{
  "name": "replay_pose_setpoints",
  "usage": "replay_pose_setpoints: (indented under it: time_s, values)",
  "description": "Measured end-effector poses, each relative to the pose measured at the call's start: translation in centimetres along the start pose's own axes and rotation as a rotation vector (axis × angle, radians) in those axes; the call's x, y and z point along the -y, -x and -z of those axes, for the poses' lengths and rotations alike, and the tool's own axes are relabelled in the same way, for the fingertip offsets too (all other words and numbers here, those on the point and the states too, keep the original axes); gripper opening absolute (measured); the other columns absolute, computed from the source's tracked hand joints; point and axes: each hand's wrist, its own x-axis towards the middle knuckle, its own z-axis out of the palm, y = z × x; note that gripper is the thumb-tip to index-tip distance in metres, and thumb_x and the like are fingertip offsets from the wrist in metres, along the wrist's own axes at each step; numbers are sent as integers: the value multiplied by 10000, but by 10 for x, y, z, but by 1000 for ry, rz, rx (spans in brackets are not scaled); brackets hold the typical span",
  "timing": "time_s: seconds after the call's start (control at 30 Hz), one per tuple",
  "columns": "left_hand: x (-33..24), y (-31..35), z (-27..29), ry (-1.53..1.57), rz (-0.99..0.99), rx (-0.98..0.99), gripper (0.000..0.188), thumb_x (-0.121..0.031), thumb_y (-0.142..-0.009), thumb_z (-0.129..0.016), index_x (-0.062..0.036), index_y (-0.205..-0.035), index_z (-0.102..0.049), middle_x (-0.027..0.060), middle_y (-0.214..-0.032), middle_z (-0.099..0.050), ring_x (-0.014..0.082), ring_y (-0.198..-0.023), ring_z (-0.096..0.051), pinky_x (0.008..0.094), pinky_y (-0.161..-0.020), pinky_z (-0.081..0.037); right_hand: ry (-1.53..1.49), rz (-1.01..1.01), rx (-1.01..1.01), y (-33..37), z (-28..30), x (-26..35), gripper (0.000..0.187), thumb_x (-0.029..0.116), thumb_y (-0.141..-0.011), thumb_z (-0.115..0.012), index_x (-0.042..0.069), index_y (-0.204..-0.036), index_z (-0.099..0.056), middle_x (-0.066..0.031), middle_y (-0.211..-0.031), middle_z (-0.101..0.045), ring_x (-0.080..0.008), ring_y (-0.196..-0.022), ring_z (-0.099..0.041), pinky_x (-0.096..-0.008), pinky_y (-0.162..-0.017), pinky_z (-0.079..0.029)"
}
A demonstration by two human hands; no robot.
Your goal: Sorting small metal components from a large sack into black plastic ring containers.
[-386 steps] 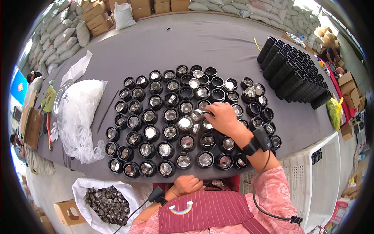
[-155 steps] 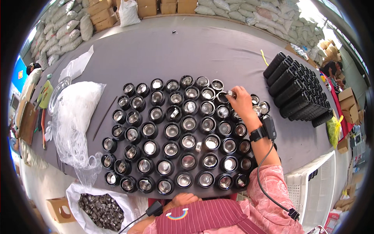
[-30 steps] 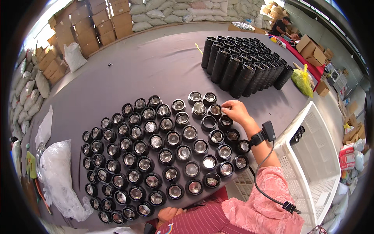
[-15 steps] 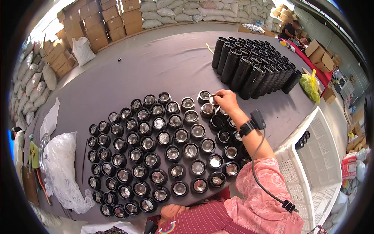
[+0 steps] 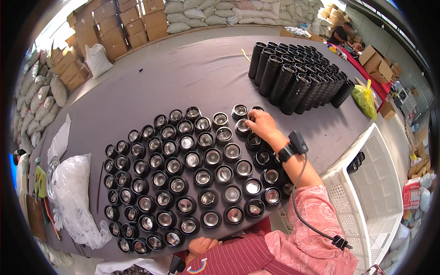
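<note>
Short black round caps [image 5: 202, 178] with shiny, glassy-looking insides stand in uneven rows over the near part of the grey-covered table. My right hand [image 5: 262, 124] reaches to the back right of these rows, a dark watch on its wrist. Its curled fingertips are at the rim of one cap [image 5: 242, 126]; whatever they pinch is hidden under them. Just behind stands another cap [image 5: 239, 111], and one more is partly covered by the hand. My left hand [image 5: 201, 246] rests at the near table edge with its fingers curled in, and its palm does not show.
Tall black cylinders [image 5: 293, 87] stand packed together at the back right. Beside the table on the right is a white plastic crate [image 5: 366, 192]. A yellow bag [image 5: 365, 100] lies at the right edge, a clear plastic bag [image 5: 73, 197] at the left. Someone [image 5: 341, 34] sits far off.
My right hand has moved slightly down and nearer. The shiny round piece that showed at its fingertips is now out of sight. My left hand stays at the table edge.
</note>
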Motion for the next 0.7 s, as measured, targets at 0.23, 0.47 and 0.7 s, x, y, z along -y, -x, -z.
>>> replay_pose_setpoints:
  time_s: [0.23, 0.47, 0.7]
  values:
    - [1, 1, 1, -7, -2, 31, 207, -244, -749, -765, -168, -773, -574, -19, -632, -401, 151, -522, -449, 300, -448, -348, 47, -97, -27, -17, 4, -6, 197, 192, -793, -649, 76, -918, -746, -167, -918, -725, -334, -908, -697, -435, -834, -548]
    - [2, -3, -2, 33, 10, 3, 210, -234, -750, -745, -165, -712, -550, -15, -606, -423, 166, -500, -455, 320, -444, -357, -146, -146, -124, 41, 82, -58, 198, 174, -787, -692, 28, -911, -745, -133, -820, -736, -228, -779, -719, -336, -751, -562]
    - [4, 7, -8, -5, -27, -44, 177, -216, -674, -735, -165, -717, -571, 13, -598, -467, 210, -466, -452, 358, -415, -340, -93, -271, -103, 142, 115, -82, 190, 160, -796, -692, 16, -910, -738, -140, -817, -736, -225, -750, -710, -347, -714, -552]
